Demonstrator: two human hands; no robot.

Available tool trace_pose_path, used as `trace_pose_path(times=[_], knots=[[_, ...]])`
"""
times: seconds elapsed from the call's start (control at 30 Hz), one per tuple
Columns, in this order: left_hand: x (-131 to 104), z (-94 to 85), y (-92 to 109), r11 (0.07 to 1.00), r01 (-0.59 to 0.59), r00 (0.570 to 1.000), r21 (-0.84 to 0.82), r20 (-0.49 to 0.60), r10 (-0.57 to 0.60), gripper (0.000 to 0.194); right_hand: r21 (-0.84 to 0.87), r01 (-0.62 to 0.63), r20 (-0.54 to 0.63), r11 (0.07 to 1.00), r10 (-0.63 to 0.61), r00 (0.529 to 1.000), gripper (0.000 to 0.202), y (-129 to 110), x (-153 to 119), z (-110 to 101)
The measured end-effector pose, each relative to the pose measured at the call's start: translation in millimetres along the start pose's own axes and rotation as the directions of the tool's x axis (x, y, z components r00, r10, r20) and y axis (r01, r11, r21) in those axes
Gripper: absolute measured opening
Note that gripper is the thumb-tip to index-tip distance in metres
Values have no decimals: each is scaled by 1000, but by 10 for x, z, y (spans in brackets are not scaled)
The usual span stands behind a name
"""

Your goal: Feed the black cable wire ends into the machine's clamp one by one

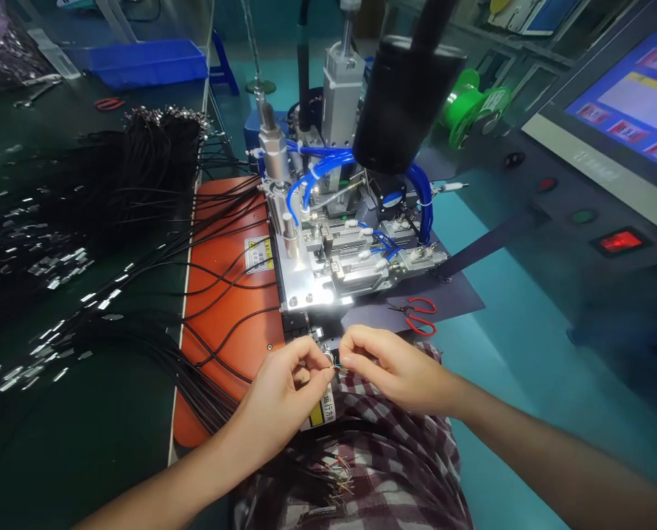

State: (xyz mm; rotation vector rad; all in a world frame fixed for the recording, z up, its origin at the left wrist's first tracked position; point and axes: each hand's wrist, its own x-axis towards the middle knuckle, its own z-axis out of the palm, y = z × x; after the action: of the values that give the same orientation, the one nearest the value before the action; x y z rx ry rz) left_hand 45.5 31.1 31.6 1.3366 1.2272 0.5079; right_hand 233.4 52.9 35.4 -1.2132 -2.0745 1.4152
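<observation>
Just below the centre of the frame, two bare hands meet over a lap in checked cloth [400, 471]. The left hand [284, 386] and right hand [398, 366] each pinch thumb to forefinger, closed on a tiny cluster of thin coloured wires [338, 366] between them. Ahead, mid-frame, stands a metal machine [356, 272] with blue tubes [328, 163]; red-handled scissors [421, 327] lie right of centre. Black cables [163, 136] spread across the left; a screen [632, 110] fills the upper right.

Blue plastic tray [149, 65], green spool [459, 110]
</observation>
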Motion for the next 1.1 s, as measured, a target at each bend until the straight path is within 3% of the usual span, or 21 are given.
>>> trace_pose_path(times=[0.27, 0.43, 0.53, 0.63, 0.77, 1.1], knots=[[23, -28, 142, 984, 115, 993, -138, 36, -111, 14, -268, 110, -61, 957, -131, 989, 15, -74, -43, 3], [12, 11, 123, 987, 93, 995, -130, -12, -95, 12, -344, 137, -43, 929, -162, 986, 14, -100, -49, 5], [15, 22, 109, 981, 103, 993, -162, -47, -112, 12, -255, 117, -73, 960, -140, 987, 13, -79, -17, 33], [26, 16, 107, 941, 157, 982, -301, -52, -181, 15, -9, 32, -159, 999, -33, 987, 15, -27, 26, 111], [37, 5, 119, 859, 203, 969, -470, -31, -246, 21, 228, -19, -261, 974, 80, 962, 13, 36, 34, 257], [37, 2, 93, 852, 213, 965, -478, -35, -260, 24, 260, 16, -413, 965, 96, 906, 6, -14, 11, 421]])
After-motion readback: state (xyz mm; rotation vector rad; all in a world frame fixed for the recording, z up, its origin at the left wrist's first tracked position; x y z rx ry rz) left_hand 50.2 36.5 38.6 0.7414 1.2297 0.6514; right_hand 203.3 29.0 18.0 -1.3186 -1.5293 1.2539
